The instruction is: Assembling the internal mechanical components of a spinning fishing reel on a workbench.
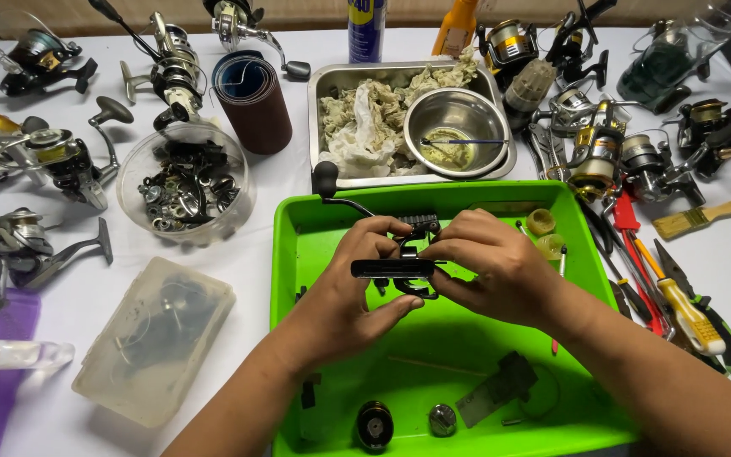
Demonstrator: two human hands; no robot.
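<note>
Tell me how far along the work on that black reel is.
Partly apart. Done: a round black part, a metal cap and a flat grey plate already lie loose in the green tray. In hand: the left hand and right hand grip the black reel, its crank handle still attached. Left: the reel body is not yet opened up.

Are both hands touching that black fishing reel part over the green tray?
Touching. The head view shows the left hand and right hand both with fingers wrapped on the black reel part, held above the green tray.
</note>
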